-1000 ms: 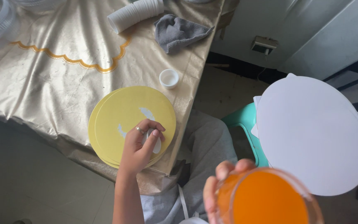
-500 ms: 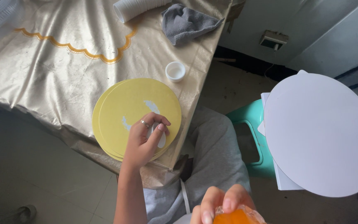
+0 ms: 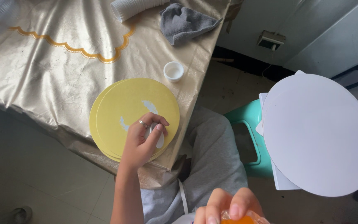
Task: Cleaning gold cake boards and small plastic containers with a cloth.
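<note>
Curling its fingers around a small white piece, the left hand [image 3: 143, 139] rests on the yellow disc [image 3: 125, 110].

**One head camera, looking steeply down**

There is a single view, taken from the person's head and aimed almost straight down over their own lap. It sits close enough that the left hand [image 3: 142, 139] fills the lower middle and the right hand [image 3: 228, 207] is cut by the bottom edge. The table [image 3: 50, 79] fills the upper left, its corner pointing toward the middle of the frame. The floor shows at lower left; a green stool [image 3: 249, 120] and white round boards [image 3: 318, 135] lie to the right.
</note>
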